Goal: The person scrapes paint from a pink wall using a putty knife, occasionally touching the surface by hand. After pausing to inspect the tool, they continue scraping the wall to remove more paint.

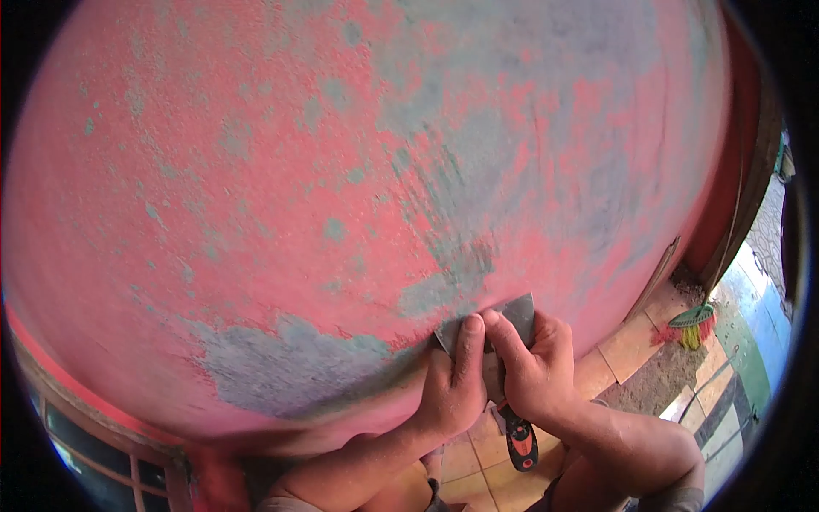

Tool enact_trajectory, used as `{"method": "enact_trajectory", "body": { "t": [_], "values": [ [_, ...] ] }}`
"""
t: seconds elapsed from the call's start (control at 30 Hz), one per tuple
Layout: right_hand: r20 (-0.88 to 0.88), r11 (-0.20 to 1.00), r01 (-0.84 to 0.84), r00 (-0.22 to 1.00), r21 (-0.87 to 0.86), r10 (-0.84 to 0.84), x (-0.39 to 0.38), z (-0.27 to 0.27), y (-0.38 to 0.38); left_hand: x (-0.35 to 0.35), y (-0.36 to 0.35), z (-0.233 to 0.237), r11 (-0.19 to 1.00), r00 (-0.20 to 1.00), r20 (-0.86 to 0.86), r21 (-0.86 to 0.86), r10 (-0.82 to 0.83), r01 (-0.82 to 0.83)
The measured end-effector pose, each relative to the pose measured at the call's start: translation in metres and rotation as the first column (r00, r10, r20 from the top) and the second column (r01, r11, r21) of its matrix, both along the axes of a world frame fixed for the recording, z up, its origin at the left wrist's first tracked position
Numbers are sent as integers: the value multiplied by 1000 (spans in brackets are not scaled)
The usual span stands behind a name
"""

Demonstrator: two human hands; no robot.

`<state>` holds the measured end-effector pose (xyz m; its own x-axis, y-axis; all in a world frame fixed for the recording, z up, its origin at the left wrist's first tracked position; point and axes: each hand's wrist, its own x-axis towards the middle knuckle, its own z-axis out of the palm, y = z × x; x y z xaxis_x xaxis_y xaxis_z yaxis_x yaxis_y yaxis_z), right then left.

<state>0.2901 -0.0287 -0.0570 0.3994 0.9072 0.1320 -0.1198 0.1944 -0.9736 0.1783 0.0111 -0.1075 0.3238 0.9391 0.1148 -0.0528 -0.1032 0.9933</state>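
Observation:
Both hands grip a flat grey metal scraper blade point(516, 312) against the lower part of a wall point(281, 196) with pink paint and grey-green patches. My left hand point(456, 380) holds the blade's left side, its thumb pressed on the face. On the right side, my right hand point(542, 363) is closed on the same blade, the two thumbs close together. Below the hands is a tool with a black and red handle point(521, 442); its upper end is partly hidden, and I cannot tell whether it lies on the floor.
A green broom with red and yellow bristles point(693, 326) lies on the tiled floor point(490, 452) at the right, near grey debris point(661, 380). A wooden strip point(657, 275) leans by the wall's right edge. At the lower left is a window frame point(111, 452).

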Motion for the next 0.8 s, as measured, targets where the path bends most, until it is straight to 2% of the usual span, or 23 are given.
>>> {"method": "enact_trajectory", "body": {
  "t": [0.07,0.1,0.13,0.23,0.33,0.43,0.53,0.6,0.67,0.73,0.8],
  "values": [
    [14,999,13,1000,-35,-13,2,-1,-4,2,-7,31,981,990,123,-174,-65,86],
    [15,998,10,1000,-64,-9,2,0,-6,-1,-6,31,978,989,109,-170,-104,122],
    [19,996,3,1000,-91,-1,2,1,-7,-1,-7,30,991,995,59,-104,-77,83],
    [-54,1000,21,998,7,-20,-6,-7,-3,-1,-8,22,987,998,-58,163,23,-13],
    [-17,999,7,1000,-39,-8,-3,2,-4,-3,-1,21,999,998,-26,1,-50,50],
    [-52,1000,8,999,-27,-10,-4,-2,-5,-3,-5,25,978,993,104,-195,-58,78],
    [-45,999,36,998,-23,-37,-8,-10,-6,-5,-3,17,998,999,-23,-35,-44,44],
    [-38,1000,26,999,8,-26,-8,-12,-2,-4,1,17,999,998,-38,-16,-45,45],
    [3,1000,-3,1000,4,3,-4,-3,-2,-4,0,18,997,999,-13,-52,-49,48],
    [-44,999,-14,999,-39,13,-4,3,-6,-4,-5,25,988,997,36,-140,-64,68],
    [-75,999,2,997,-44,-6,-5,1,-8,-4,-6,26,983,994,63,-155,-94,103]
  ]
}}
